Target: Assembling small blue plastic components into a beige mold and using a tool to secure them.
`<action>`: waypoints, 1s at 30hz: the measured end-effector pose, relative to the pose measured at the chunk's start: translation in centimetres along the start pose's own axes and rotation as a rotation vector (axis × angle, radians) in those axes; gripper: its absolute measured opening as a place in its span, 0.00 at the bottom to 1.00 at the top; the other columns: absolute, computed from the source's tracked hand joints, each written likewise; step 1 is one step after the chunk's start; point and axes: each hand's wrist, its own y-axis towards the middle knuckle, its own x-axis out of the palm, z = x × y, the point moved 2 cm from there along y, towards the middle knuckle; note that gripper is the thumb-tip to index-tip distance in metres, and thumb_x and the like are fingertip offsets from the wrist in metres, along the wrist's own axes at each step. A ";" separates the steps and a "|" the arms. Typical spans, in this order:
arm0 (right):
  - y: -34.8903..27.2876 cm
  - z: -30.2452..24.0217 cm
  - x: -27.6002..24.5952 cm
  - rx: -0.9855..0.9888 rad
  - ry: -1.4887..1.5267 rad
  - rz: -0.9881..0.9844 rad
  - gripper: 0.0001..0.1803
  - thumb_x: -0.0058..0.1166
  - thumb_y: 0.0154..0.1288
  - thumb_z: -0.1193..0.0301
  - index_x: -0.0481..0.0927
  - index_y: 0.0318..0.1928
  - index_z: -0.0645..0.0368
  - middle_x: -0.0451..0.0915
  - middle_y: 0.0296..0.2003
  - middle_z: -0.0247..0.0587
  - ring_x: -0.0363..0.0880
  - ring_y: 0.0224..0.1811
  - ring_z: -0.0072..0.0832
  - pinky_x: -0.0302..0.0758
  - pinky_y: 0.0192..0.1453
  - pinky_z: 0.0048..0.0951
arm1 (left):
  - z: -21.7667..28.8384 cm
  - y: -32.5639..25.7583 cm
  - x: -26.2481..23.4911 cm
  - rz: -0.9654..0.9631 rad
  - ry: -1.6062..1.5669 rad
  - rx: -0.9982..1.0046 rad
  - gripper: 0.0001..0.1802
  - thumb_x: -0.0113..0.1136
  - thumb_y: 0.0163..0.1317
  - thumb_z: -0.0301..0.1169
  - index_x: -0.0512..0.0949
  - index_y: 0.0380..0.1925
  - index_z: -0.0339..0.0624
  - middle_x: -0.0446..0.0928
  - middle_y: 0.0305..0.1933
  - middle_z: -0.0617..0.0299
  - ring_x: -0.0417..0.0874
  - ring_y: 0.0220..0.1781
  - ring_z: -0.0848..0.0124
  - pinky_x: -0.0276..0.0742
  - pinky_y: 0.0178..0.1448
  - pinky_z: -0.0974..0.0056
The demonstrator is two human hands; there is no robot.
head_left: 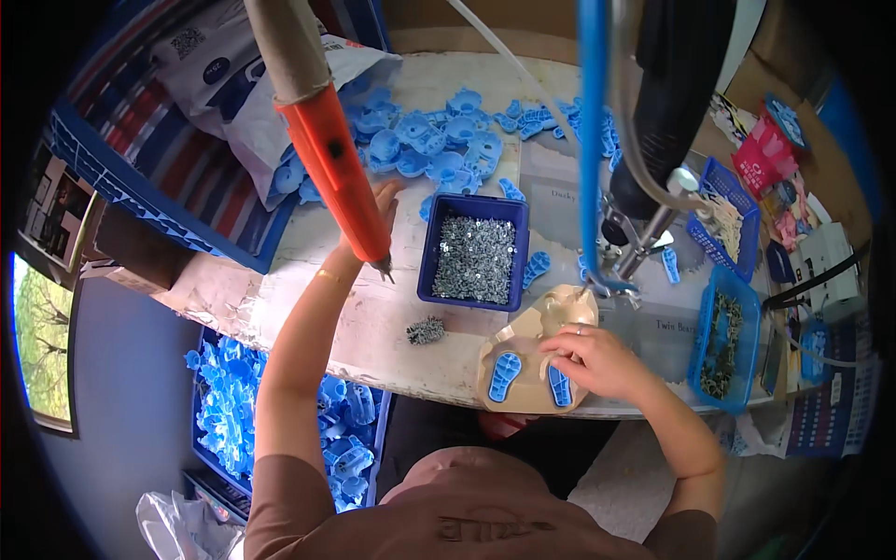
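Observation:
My right hand (pixel 597 359), with a ring on one finger, is over a tan moulded fixture (pixel 523 343) at the table's front edge. Its bent fingers close on the top of a blue plastic leg piece (pixel 560 387) in the fixture's right slot. A matching blue leg piece (pixel 505 376) lies in the left slot. Stretched forward, my left hand (pixel 385 201) is beside a spread of blue plastic shell parts (pixel 420 135), its fingers extended. An orange electric screwdriver (pixel 341 168) hangs in front of that hand and hides part of it.
A dark blue bin (pixel 429 266) of small screws stands mid-table, with a loose screw pile (pixel 426 330) nearby. A metal-tipped machine (pixel 644 238) with hoses rises at right. A light-blue basket (pixel 702 359) is beyond it. Below left is a crate of blue parts (pixel 229 401).

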 end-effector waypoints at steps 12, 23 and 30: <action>-0.4 -0.6 0.1 0.066 0.129 0.019 0.09 0.56 0.66 0.71 0.83 0.44 0.60 0.83 0.36 0.44 0.83 0.36 0.39 0.78 0.42 0.35 | -5.5 -0.6 -1.4 0.002 -0.001 -0.187 0.08 0.57 0.63 0.30 0.76 0.38 0.38 0.75 0.42 0.51 0.79 0.46 0.55 0.76 0.47 0.56; 2.7 -3.5 0.9 0.040 0.234 0.098 0.07 0.57 0.66 0.74 0.85 0.43 0.59 0.84 0.32 0.41 0.82 0.31 0.29 0.76 0.36 0.27 | -2.9 -10.3 -9.4 0.555 -1.370 -0.791 0.13 0.43 0.76 0.36 0.73 0.49 0.42 0.77 0.46 0.61 0.77 0.47 0.71 0.76 0.62 0.59; 4.9 -6.9 3.8 -0.078 0.497 0.226 0.30 0.61 0.65 0.72 0.66 0.65 0.62 0.72 0.60 0.46 0.72 0.61 0.32 0.70 0.64 0.33 | 8.3 -14.8 -8.0 0.511 -2.159 -0.806 0.17 0.46 0.72 0.33 0.73 0.55 0.37 0.78 0.51 0.58 0.79 0.46 0.67 0.81 0.51 0.61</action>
